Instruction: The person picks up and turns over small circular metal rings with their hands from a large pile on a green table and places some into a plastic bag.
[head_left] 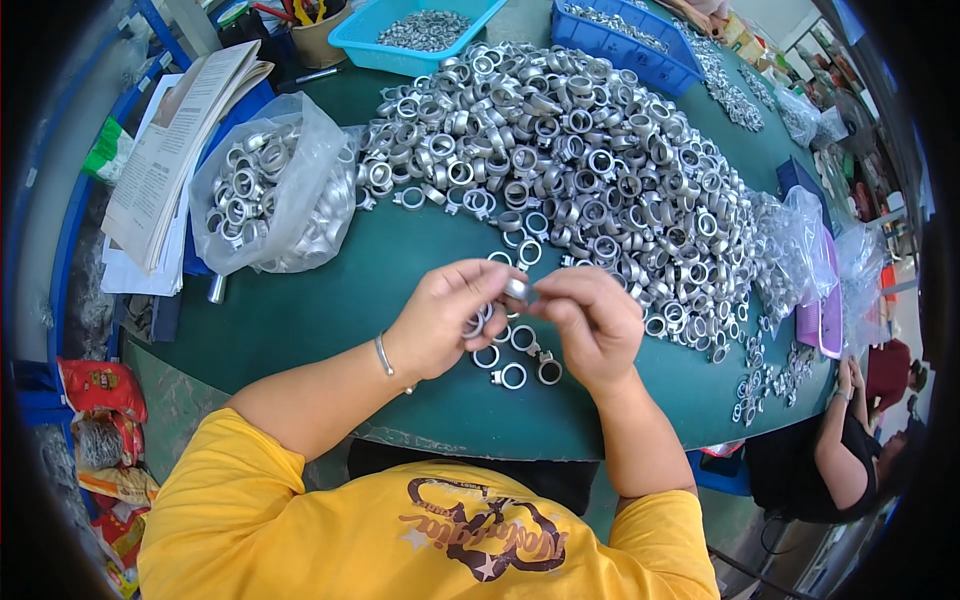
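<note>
My left hand (445, 310) is closed around silvery metal rings, one pinched at the fingertips (516, 289) and at least one more in the curled fingers (478, 320). Close against it, my right hand (597, 325) has thumb and forefinger brought together at that ring's edge; whether something small sits between them is too blurred to make out. Below the hands, several loose metal rings with small lugs (513, 376) lie on the green table (400, 405). Just beyond rises a large heap of the same rings (600, 150).
Left of the heap stands a clear plastic bag of rings (320, 140), beside stacked papers (170, 150). At the back are a light-blue basket (360, 50) and a darker blue crate (625, 55). A purple basket (822, 300) and a co-worker in black (820, 460) are at right.
</note>
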